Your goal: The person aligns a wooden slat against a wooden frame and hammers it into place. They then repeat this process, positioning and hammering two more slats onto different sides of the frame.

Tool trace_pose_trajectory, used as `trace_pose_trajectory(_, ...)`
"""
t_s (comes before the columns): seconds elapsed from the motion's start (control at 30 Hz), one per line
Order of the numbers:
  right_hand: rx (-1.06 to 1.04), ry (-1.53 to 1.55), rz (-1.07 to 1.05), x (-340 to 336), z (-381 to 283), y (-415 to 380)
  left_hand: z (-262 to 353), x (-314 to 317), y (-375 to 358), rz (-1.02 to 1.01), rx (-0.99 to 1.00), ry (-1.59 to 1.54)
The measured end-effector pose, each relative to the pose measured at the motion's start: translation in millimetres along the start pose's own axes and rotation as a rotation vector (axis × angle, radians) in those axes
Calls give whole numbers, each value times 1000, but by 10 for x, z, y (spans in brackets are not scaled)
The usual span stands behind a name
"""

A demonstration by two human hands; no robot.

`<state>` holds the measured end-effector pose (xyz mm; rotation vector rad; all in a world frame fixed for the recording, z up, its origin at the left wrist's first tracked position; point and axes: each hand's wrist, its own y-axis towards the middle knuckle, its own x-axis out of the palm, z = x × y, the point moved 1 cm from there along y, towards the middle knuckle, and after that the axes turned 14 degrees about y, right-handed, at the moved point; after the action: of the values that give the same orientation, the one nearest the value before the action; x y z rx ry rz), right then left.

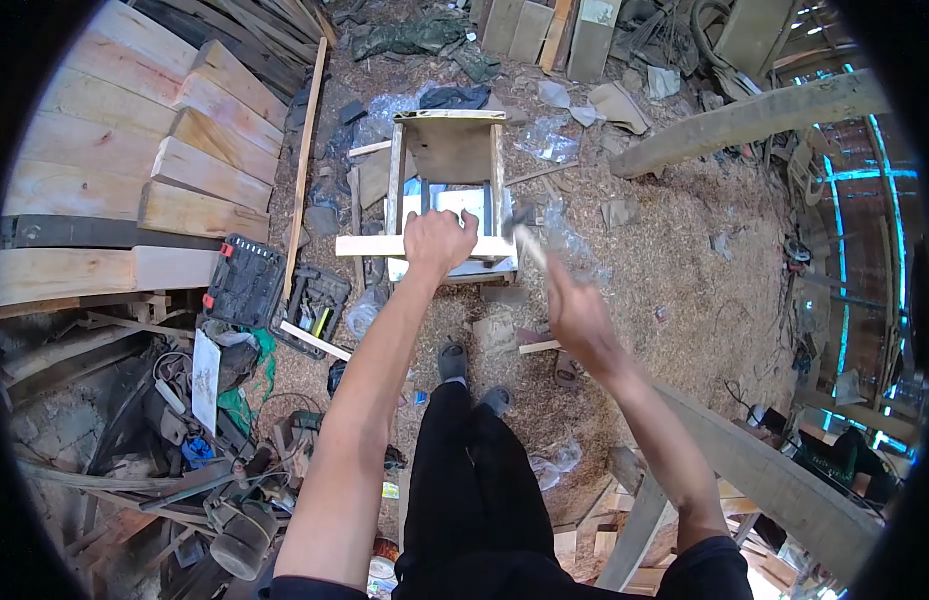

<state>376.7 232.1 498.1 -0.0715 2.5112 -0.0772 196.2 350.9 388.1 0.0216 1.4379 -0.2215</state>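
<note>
Far left, those stacked boards [94,135] look thick and stiff, with square ends poking in toward the middle. The open tool case [246,280] sits just below their ends, so that side's kinda tight for elbows.

Next is the pale wooden batten [369,246], lying crosswise over the near end of the box-shaped wooden frame [394,180], its left end sticking out past the frame. I'd call it light and stiff, more likely to twist or skid than snap. Left hand [439,242] is clamped over it a bit right of its middle, decent spot, though I'd watch those fingers. Frame looks rigid but not super heavy, so it might hop if knocked; I'd grab a side rail.

The hammer [529,245] is head-up by the batten's right end, too blurry to tell if it's touching. Right hand [584,325] is wrapped round the handle. Feels head-heavy, so low on the grip makes sense. Best swing room is over the shavings-covered ground [684,280] to the right, between the upper and lower beams.
</note>
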Motion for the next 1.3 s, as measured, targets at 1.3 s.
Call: trace_pose_trajectory(1.3, 99, -43, -101, 221, 414, -312, -11, -47, 4, -74, -14, 48)
